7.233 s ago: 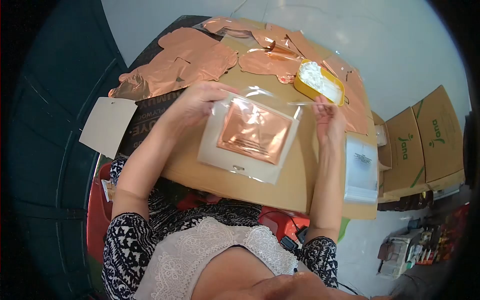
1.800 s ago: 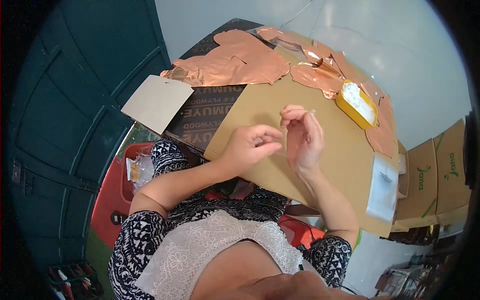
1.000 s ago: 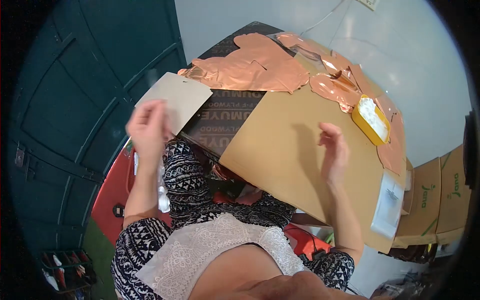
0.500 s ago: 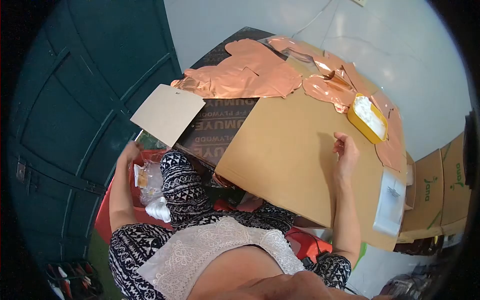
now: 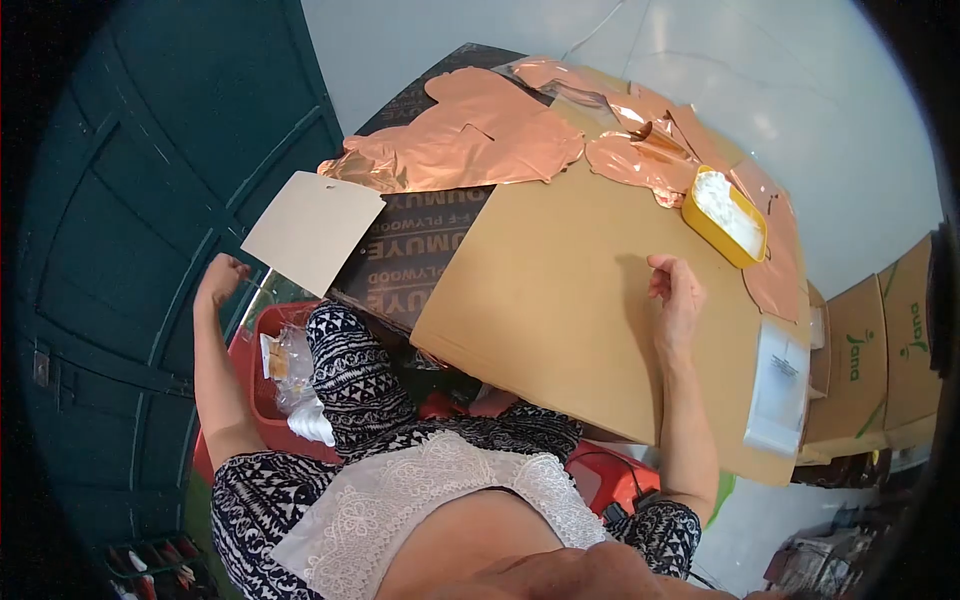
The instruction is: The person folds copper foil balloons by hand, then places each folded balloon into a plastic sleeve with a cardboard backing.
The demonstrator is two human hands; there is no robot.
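Observation:
My left hand [image 5: 221, 279] is raised at the left, beside the green door, with its fingers closed. Whatever it pinches, if anything, is too small to make out. Just right of it, a beige card [image 5: 314, 232] with a small hole lies at the table's left corner. My right hand [image 5: 678, 292] is over the large brown cardboard sheet [image 5: 530, 290], fingers curled in, with nothing visible in them. Above and right of that hand stands a yellow tub [image 5: 725, 218] of white powder. Copper-coloured foil balloons [image 5: 480, 135] lie flat along the far side.
A red bin [image 5: 270, 400] with clear plastic packaging stands by my left knee. Dark printed plywood [image 5: 415, 250] shows under the cardboard. A clear plastic packet [image 5: 777, 390] lies at the right edge, near stacked cartons [image 5: 858, 350]. The green door [image 5: 150, 230] borders the left.
My left hand has moved up and outward to the left, from beside the card's lower edge toward the door. My right hand keeps nearly the same pose. The view has shifted slightly.

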